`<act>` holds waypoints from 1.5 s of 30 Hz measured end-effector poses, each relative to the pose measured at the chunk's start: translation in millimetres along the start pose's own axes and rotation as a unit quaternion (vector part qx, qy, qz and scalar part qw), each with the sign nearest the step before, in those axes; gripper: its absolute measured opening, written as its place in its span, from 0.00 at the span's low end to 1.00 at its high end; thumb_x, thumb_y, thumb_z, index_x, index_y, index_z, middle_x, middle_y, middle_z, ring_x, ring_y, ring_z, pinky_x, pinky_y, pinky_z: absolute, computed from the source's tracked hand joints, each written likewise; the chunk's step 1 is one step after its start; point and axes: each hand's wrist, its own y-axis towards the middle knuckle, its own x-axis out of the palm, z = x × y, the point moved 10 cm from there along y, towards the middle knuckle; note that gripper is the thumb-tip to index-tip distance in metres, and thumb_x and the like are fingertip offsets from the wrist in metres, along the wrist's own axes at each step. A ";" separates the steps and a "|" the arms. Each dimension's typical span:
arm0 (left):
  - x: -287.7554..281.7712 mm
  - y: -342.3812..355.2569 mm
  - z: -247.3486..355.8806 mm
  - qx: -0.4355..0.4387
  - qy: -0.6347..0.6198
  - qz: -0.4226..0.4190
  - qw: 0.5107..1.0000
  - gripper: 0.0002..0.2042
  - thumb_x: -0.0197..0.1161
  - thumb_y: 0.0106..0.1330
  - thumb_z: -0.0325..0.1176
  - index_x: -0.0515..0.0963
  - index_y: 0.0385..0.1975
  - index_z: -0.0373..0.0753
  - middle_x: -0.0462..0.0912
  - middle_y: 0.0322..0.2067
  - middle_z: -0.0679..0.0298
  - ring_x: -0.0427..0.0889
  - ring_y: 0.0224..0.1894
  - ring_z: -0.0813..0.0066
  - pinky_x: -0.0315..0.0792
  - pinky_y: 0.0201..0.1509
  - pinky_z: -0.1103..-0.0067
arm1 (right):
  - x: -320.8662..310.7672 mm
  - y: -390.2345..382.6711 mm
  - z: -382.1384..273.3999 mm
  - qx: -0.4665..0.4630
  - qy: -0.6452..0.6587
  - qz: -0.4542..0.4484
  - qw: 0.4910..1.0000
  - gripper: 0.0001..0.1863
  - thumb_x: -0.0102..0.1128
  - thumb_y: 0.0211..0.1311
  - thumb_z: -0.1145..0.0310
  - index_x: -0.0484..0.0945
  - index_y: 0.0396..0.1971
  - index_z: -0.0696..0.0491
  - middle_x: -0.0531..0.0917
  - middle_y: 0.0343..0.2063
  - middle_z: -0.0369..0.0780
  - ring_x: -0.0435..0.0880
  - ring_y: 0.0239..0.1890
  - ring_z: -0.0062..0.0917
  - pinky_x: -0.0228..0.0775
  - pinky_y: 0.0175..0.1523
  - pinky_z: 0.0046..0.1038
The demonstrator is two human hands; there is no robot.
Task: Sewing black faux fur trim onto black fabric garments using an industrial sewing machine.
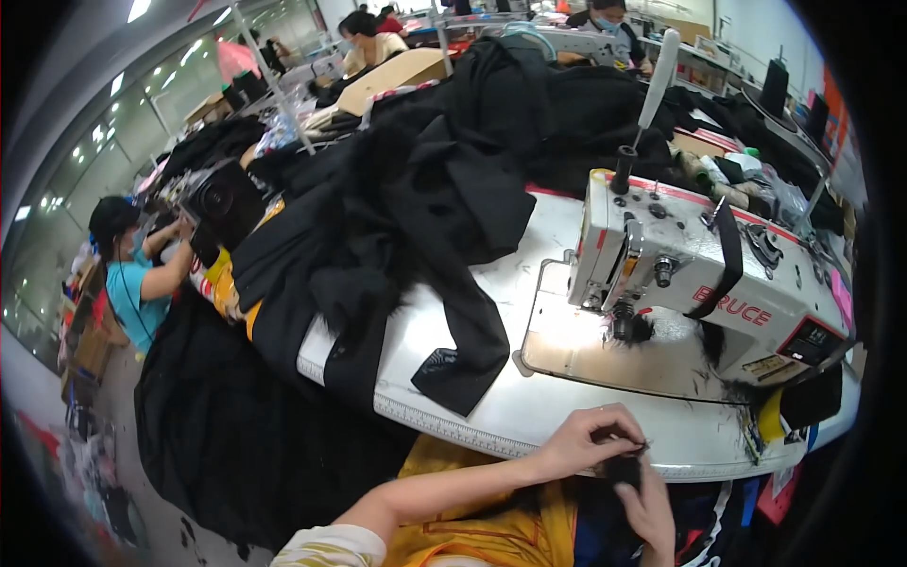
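At the front edge of the white sewing table (444,413), my left hand (588,442) is closed, thumb and fingers pinching the top of a small black fabric piece (622,471) with a fuzzy look. My right hand (650,506) grips the same piece from its right side, thumb toward it. Both hands are close together over my lap. Beyond them stands a white industrial sewing machine (690,255), its lamp lighting the needle area. A black strip (729,255) hangs over the machine's arm.
A big heap of black cloth (416,189) covers the table's left and back and drops toward the floor. Thread cones (775,85) stand at the back right. Small scissors-like tools (751,435) lie by the right edge. A person in a turquoise shirt (142,288) works at left.
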 end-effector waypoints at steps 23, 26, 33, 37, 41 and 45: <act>-179.8 96.3 15.0 0.090 0.608 0.017 0.789 0.08 0.55 0.57 0.25 0.76 0.35 0.38 0.77 0.33 0.59 0.76 0.41 0.61 0.72 0.43 0.72 | -29.6 210.8 -23.7 -0.274 -0.517 0.150 0.797 0.04 0.57 0.49 0.70 0.77 0.21 0.55 0.79 0.20 0.40 0.79 0.26 0.33 0.68 0.31 0.35; -182.9 47.5 48.3 0.112 0.587 0.044 0.801 0.15 0.58 0.54 0.19 0.78 0.41 0.39 0.78 0.30 0.56 0.77 0.31 0.62 0.71 0.35 0.77 | -47.1 185.8 -11.5 -0.107 -0.062 0.029 0.992 0.08 0.50 0.60 0.71 0.77 0.34 0.56 0.81 0.22 0.37 0.79 0.23 0.26 0.70 0.31 0.28; -110.2 26.9 30.7 0.020 0.455 -0.123 0.882 0.17 0.61 0.49 0.21 0.79 0.40 0.43 0.79 0.27 0.65 0.79 0.31 0.69 0.74 0.35 0.77 | -0.2 136.2 -46.3 -0.266 -0.025 -0.050 0.962 0.27 0.48 0.52 0.79 0.68 0.55 0.48 0.77 0.41 0.47 0.77 0.42 0.42 0.69 0.46 0.32; -104.4 37.4 35.3 0.117 0.592 -0.127 0.787 0.14 0.63 0.46 0.25 0.81 0.35 0.42 0.77 0.29 0.64 0.78 0.33 0.70 0.74 0.35 0.77 | -3.1 153.4 -25.1 -0.175 -0.103 -0.039 0.978 0.30 0.48 0.49 0.82 0.72 0.53 0.39 0.77 0.46 0.39 0.77 0.46 0.37 0.69 0.49 0.34; -109.7 44.1 25.1 0.156 0.570 -0.108 0.800 0.10 0.66 0.47 0.30 0.80 0.31 0.41 0.77 0.30 0.68 0.77 0.33 0.71 0.72 0.36 0.76 | 4.3 144.8 -66.4 -0.376 -0.387 0.117 0.833 0.23 0.61 0.44 0.71 0.77 0.44 0.35 0.77 0.39 0.36 0.79 0.34 0.29 0.72 0.42 0.28; -134.6 66.2 -0.3 -0.029 0.465 -0.082 0.881 0.07 0.68 0.50 0.31 0.79 0.28 0.40 0.78 0.23 0.66 0.76 0.29 0.73 0.71 0.33 0.79 | 13.2 177.8 -36.7 -0.252 -0.166 0.013 0.953 0.15 0.64 0.47 0.69 0.77 0.38 0.45 0.77 0.35 0.35 0.78 0.37 0.27 0.70 0.41 0.28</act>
